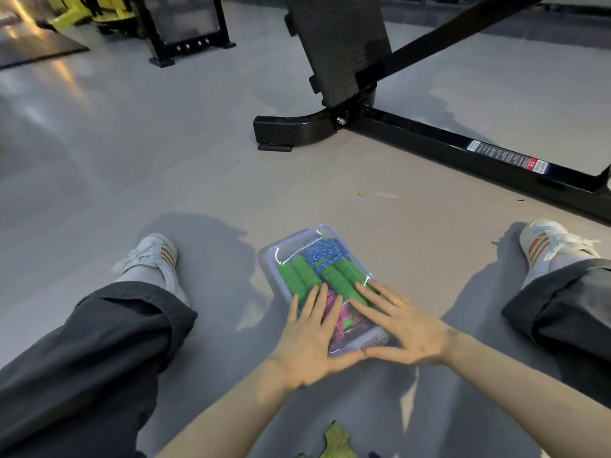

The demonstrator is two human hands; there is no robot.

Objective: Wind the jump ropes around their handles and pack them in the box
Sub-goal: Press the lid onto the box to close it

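One clear box (287, 247). Four green handles (305, 272) inside it, in two pairs. Two ropes there too: one blue rope (319, 252), one pink rope (344, 320). Two hands, the left hand (310, 345) and the right hand (403, 328). Two white shoes (152, 259). One black gym frame (429, 140).

Bare grey floor (148, 166) lies open across the middle of the frame, between the box (269, 259) at lower centre and the black machine base (291, 130) above it. From that base a long bar (463, 150) runs down to the right edge, barring the upper right. The left leg (99, 342) and right leg (568, 312) wall off the lower corners. The left hand (307, 338) and right hand (410, 332) lie flat on the box's clear lid (297, 246), covering its near half; floor is free either side
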